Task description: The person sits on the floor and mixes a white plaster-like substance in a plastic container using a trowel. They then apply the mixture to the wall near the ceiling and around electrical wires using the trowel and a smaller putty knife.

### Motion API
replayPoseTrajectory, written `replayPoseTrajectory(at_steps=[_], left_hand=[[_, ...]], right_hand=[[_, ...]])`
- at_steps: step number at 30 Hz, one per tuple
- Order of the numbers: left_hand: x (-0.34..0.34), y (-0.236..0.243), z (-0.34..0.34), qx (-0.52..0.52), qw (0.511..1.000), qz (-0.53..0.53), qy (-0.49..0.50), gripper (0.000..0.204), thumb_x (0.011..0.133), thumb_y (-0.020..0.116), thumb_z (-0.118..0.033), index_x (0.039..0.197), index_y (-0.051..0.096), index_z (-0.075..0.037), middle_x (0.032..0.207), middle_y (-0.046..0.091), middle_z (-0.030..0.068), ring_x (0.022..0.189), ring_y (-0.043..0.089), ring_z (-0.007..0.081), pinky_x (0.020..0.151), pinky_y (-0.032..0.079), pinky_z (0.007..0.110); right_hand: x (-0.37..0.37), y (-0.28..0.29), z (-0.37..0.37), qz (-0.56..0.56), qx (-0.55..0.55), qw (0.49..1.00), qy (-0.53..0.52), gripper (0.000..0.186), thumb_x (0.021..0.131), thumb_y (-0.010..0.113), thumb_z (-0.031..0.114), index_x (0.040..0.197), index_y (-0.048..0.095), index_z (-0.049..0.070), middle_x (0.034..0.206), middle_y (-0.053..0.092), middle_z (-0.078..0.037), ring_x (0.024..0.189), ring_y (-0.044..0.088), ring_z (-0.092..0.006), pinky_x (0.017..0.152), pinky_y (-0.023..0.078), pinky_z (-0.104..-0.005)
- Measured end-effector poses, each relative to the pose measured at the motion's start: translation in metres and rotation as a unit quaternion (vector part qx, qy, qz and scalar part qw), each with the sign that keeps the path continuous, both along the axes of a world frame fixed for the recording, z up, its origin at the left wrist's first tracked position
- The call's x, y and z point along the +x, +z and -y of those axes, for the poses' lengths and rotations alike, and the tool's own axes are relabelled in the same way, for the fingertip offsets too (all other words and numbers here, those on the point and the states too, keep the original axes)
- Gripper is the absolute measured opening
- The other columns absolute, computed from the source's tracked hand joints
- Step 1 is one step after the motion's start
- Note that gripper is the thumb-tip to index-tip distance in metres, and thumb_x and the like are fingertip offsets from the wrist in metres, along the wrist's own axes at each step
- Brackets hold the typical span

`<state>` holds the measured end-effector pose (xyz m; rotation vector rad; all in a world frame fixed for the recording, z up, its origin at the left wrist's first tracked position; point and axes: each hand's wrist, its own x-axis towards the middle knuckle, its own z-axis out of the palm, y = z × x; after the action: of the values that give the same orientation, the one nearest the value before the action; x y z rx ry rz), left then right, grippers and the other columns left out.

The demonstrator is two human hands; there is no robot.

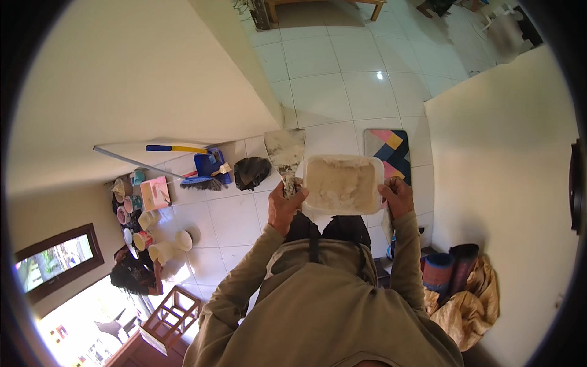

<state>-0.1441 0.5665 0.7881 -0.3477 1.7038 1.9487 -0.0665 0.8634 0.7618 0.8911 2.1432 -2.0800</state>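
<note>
Head view — white tub [339, 211] at centre, pale paste [342, 183] spread unevenly across its inside. At the tub's left edge: left hand [281, 209], closed round the handle of a wide scraper [285, 150], thumb at the rim; blade beyond the tub's upper left corner, apart from the paste. At the tub's right edge: right hand [400, 197], narrow pinch on the rim. Just below the tub's right end, a pale flat piece [387, 226] — held or not, impossible to tell. Left of the tub: black bag [252, 173], blue dustpan [211, 160] and, well apart, a co-worker [136, 273] beside containers [162, 252]. Beyond the tub's upper right corner: patterned mat [391, 150]. Stage, by judgement: blade smeared, hence some use done; ample paste left in the tub; extent of remaining work not discernible.
</note>
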Motion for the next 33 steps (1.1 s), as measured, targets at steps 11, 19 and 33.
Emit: replayPoseTrajectory(at_steps=[11, 19, 33], left_hand=[[-0.03, 0.022, -0.159, -0.043, 0.994, -0.035, 0.098, 0.032, 0.082, 0.071, -0.016, 0.106, 0.059, 0.001, 0.087, 0.062, 0.0021, 0.069, 0.054, 0.0076, 0.062, 0.045, 0.025], [-0.059, 0.023, -0.231, -0.021, 0.989, -0.021, 0.147, 0.031, 0.08, 0.072, -0.015, 0.105, 0.059, -0.001, 0.081, 0.059, -0.0004, 0.064, 0.051, 0.0066, 0.058, 0.041, 0.024], [-0.185, 0.002, -0.28, -0.02, 0.979, -0.034, 0.201, 0.033, 0.08, 0.072, -0.016, 0.104, 0.058, 0.002, 0.082, 0.061, 0.0021, 0.066, 0.054, 0.0079, 0.058, 0.043, 0.025]], right_hand=[[-0.101, 0.02, -0.163, -0.018, -0.004, 0.993, 0.115, 0.017, 0.079, 0.07, 0.013, 0.08, 0.057, 0.002, 0.071, 0.057, 0.001, 0.061, 0.05, -0.0057, 0.057, 0.042, -0.0227], [-0.156, 0.012, -0.237, -0.033, 0.028, 0.986, 0.158, 0.017, 0.081, 0.069, 0.013, 0.083, 0.058, 0.001, 0.07, 0.057, 0.0, 0.058, 0.05, -0.0061, 0.054, 0.041, -0.0224], [-0.309, -0.002, -0.282, 0.006, 0.032, 0.976, 0.214, 0.019, 0.081, 0.071, 0.017, 0.081, 0.058, 0.003, 0.069, 0.055, 0.001, 0.058, 0.048, -0.0054, 0.054, 0.04, -0.0221]])
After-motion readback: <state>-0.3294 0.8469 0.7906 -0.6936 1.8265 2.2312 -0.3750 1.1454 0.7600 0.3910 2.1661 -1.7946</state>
